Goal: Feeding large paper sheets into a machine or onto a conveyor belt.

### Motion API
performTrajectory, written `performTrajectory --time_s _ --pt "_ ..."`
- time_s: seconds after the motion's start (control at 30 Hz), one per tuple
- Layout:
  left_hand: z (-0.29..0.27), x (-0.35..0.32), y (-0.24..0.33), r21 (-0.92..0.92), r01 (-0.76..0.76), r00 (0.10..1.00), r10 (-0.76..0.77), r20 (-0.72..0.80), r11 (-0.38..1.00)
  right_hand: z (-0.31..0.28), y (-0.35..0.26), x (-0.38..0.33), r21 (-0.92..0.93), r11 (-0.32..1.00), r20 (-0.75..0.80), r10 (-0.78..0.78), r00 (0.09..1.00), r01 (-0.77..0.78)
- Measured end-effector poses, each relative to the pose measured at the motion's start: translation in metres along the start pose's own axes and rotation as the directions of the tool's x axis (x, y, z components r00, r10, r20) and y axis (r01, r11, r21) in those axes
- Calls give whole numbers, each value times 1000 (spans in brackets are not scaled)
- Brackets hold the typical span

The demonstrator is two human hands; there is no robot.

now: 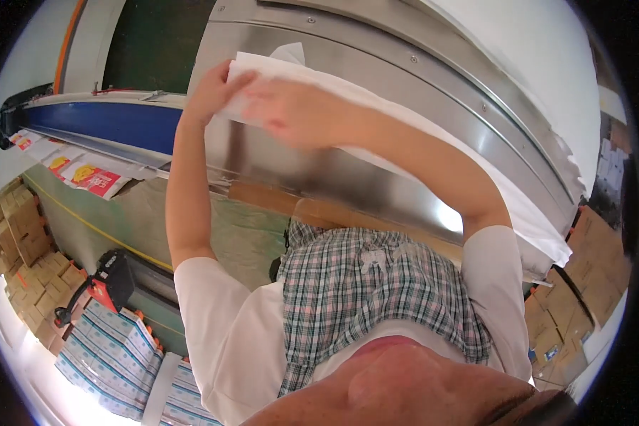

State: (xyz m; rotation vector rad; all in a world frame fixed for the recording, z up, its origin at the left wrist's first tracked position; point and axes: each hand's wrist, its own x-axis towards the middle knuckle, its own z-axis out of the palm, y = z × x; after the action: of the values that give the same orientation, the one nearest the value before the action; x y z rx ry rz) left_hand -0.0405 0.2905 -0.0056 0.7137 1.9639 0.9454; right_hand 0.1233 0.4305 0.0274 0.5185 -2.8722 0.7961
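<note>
- Sheeting (263, 69), thin, white and long, lay across the brushed stainless-steel counter (270, 153), running from the person's left hand (211, 92) to the counter's right end.
- The left hand, bare, had its fingers closed on the sheeting's left end, thumb on the near face.
- The bare right hand (291, 113) was just beside it, over the sheeting; it was blurred, and I could not tell whether its fingers were grasping or loose.
- A small pointed white flap (290, 53) stuck up behind the sheeting's upper edge.
- The person wore a green, white and pink checked garment (376, 284) over a white short-sleeved top (220, 305).
- To the left ran a long blue strip (106, 126), with flat red, yellow and white printed packages (85, 172) along its near side.
- Stacked brown cardboard boxes (46, 284) and white-and-blue cartons (113, 362) stood lower left.
</note>
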Motion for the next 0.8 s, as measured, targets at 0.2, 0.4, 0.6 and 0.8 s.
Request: performTrajectory --time_s 0.2,0.4,0.6,0.8 --pt "10 5 2 -252 -35 999 41 19 967 -16 105 18 185 813 75 548 833 -551" --pt "-1 -7 15 -291 -238 960 270 72 927 7 115 67 341 800 368 369 853 -493" --pt "9 7 2 -172 -143 986 125 -109 975 42 122 91 678 467 461 331 823 -568" --pt "13 15 -12 -55 -94 984 85 -157 994 -15 101 68 513 379 709 320 629 -771"
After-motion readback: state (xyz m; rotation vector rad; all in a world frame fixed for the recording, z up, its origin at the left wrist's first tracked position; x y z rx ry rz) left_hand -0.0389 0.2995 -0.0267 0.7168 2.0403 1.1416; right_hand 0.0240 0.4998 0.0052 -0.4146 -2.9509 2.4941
